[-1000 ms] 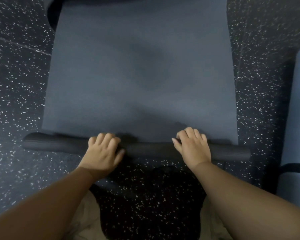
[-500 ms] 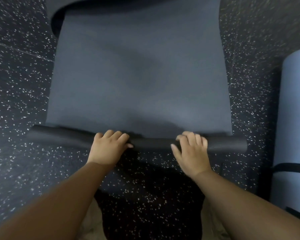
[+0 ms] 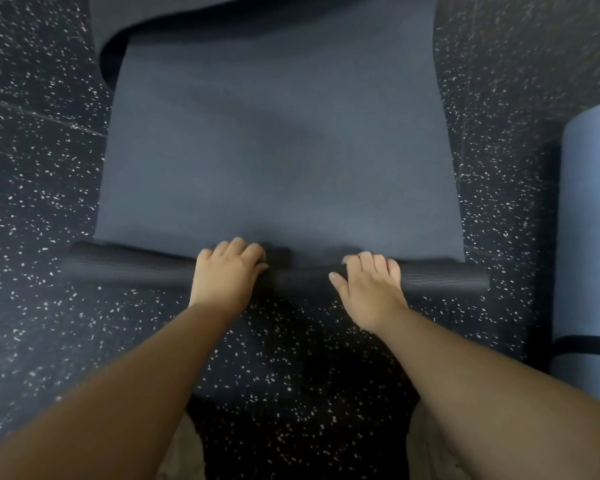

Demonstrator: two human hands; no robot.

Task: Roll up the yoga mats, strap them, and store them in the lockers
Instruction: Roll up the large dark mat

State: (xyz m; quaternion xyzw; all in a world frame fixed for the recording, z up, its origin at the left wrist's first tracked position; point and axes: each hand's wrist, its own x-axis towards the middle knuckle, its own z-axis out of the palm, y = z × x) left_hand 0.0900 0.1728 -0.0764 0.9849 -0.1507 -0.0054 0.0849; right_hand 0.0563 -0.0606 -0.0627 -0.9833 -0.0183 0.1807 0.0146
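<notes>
A dark grey yoga mat (image 3: pixel 278 150) lies on black speckled rubber flooring (image 3: pixel 39 188), its near end rolled. The left hand (image 3: pixel 227 271) and right hand (image 3: pixel 369 285) curl fingers over the roll (image 3: pixel 129 268). Right of it lies a strapped blue mat (image 3: pixel 591 237).

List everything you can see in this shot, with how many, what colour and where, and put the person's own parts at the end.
dark yoga mat: one, dark blue-grey, flat on the floor in the centre, its near end rolled into a thin tube
rolled mat: one, light blue, at the right edge
strap: one, black, around the light blue roll
floor: one, black with white specks, all around
left hand: one, fingers curled over the tube, left of centre
right hand: one, fingers curled over the tube, right of centre
</notes>
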